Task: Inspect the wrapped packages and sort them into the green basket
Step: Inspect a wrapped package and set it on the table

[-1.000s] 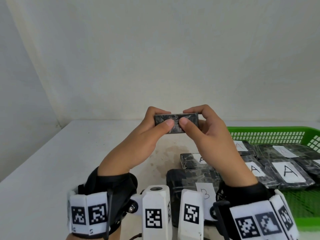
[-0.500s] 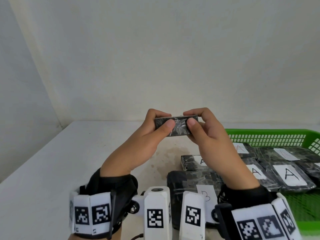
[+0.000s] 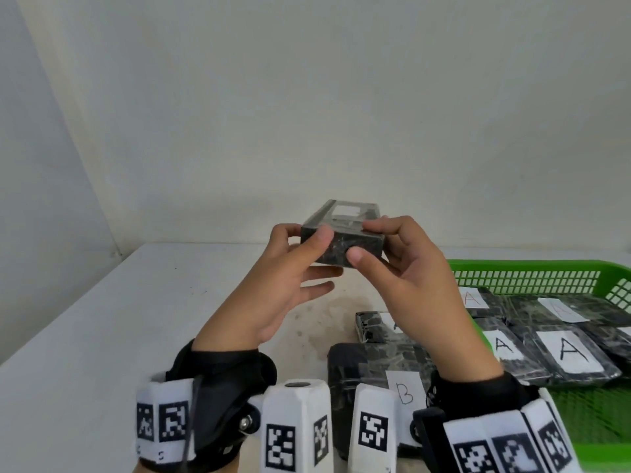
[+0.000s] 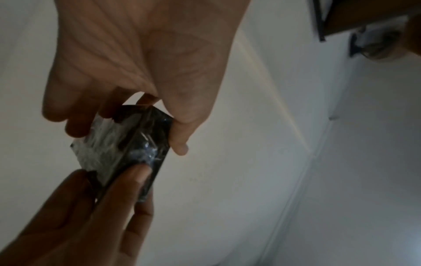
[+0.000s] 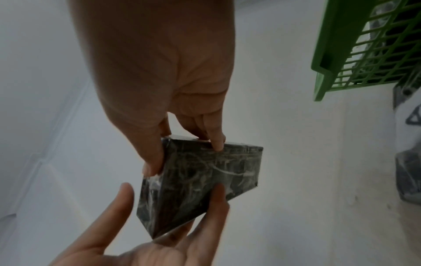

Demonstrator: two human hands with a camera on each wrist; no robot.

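Observation:
Both hands hold one dark wrapped package (image 3: 336, 249) up above the white table (image 3: 143, 322). My left hand (image 3: 309, 233) pinches its left end with thumb and index finger, the other fingers spread below. At the right end, my right hand (image 3: 365, 240) grips it, thumb on the near side and fingers on top. A white label (image 3: 346, 211) shows on the upper face; its letter is unreadable. The wrist views show the same package (image 4: 100, 149) (image 5: 205, 180) between left hand (image 4: 127, 138) and right hand (image 5: 184, 158). The green basket (image 3: 526, 266) at the right holds several packages marked A (image 3: 573, 353).
Two more wrapped packages lie on the table left of the basket: a small one (image 3: 370, 327) with a partly hidden label and a larger one marked B (image 3: 368, 367) nearer me. White walls close off the back and left. The basket's corner (image 5: 323, 54) is near my right hand.
The package has been tipped from edge-on so that its labelled upper face now shows. The left hand's lower fingers have spread out beneath it. Both hands stay in place.

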